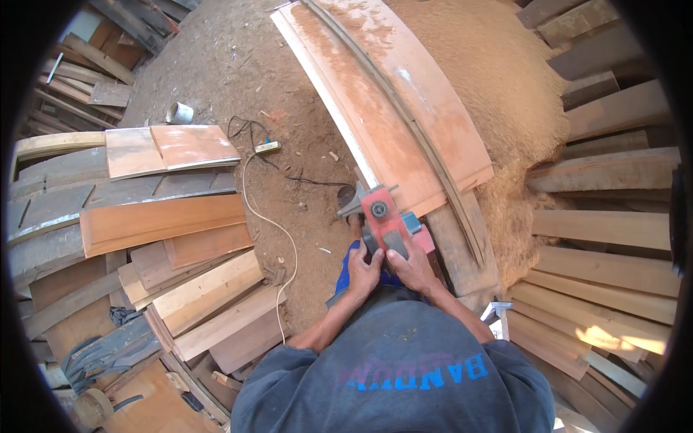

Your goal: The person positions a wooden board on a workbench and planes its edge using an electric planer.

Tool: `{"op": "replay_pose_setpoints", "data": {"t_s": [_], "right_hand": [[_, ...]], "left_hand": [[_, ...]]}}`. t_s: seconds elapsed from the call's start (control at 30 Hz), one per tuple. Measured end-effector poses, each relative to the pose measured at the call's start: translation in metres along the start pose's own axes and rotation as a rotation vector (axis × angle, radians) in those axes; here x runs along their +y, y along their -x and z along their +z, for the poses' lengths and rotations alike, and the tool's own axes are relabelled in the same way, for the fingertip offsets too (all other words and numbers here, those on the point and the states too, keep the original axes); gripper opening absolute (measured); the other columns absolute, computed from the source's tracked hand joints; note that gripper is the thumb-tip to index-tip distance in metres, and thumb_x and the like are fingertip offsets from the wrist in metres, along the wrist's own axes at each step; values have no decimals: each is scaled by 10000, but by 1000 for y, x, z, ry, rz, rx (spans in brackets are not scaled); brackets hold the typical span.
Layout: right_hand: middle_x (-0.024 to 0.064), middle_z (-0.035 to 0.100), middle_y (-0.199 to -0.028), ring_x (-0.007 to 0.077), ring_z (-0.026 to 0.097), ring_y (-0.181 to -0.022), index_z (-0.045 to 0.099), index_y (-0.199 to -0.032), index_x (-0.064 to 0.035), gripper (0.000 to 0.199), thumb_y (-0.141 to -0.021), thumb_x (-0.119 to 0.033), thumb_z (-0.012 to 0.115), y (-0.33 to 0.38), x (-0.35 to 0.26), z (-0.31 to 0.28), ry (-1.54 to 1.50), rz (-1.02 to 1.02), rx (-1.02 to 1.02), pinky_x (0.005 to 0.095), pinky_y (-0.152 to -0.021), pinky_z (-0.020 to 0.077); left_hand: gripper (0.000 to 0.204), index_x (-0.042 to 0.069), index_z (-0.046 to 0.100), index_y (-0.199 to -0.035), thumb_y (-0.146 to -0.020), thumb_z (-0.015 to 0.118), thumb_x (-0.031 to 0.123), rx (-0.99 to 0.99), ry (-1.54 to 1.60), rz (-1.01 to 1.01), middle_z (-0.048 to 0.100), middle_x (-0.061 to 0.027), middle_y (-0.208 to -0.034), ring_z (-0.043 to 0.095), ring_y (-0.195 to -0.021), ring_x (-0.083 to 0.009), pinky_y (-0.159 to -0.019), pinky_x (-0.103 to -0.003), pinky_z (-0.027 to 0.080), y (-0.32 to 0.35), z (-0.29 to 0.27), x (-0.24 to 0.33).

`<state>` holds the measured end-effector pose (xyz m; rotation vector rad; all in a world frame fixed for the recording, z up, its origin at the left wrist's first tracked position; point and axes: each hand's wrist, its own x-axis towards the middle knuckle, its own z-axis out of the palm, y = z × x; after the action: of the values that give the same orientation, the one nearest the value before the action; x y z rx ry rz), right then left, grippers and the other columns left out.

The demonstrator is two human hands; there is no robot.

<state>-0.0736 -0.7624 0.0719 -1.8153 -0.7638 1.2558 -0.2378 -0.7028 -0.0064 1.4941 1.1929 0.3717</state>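
Both hands grip a red electric planer [385, 220]: the left hand [364, 273] closed round its rear, the right hand [413, 267] wrapped over the handle just beside it. The planer sits just ahead of the knuckles, on the near end of a long reddish plank [404, 123] stretching away from them
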Motion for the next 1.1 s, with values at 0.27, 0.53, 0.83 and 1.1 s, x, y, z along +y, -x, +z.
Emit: {"op": "replay_pose_setpoints", "data": {"t_s": [0.27,0.53,0.83,1.1], "right_hand": [[272,696,-902,393,693,-862,642,-1101,84,597,-955,-494,603,-157,-95,11,1,-52,-21,452,-786,537],[287,717,-926,397,692,-790,667,-1060,53,559,-968,-487,555,-357,-206,24,347,-406,-7,477,-735,538],[49,595,-667,155,583,-568,681,-937,-11,510,-998,-503,563,-314,-176,31,8,-234,98,342,-541,471],[110,644,-733,179,631,-678,672,-1105,8,484,-981,-447,562,-123,-76,-1,-87,14,-9,373,-602,493]], "left_hand": [[374,56,688,-1277,-958,682,251,119,166,77,727,-178,-927,637,-858,-322,-839,-435,509,-170,-59,33],[361,22,759,-1097,-996,676,360,200,193,40,745,-66,-841,631,-774,-102,-716,-337,533,-364,-148,113],[385,7,750,-1093,-986,665,367,223,-3,181,742,-161,-774,691,-668,-202,-647,-412,538,-318,-129,97],[462,50,623,-1344,-975,659,325,122,-223,83,649,-279,-1053,598,-964,-415,-888,-490,491,-119,-49,62]]}}
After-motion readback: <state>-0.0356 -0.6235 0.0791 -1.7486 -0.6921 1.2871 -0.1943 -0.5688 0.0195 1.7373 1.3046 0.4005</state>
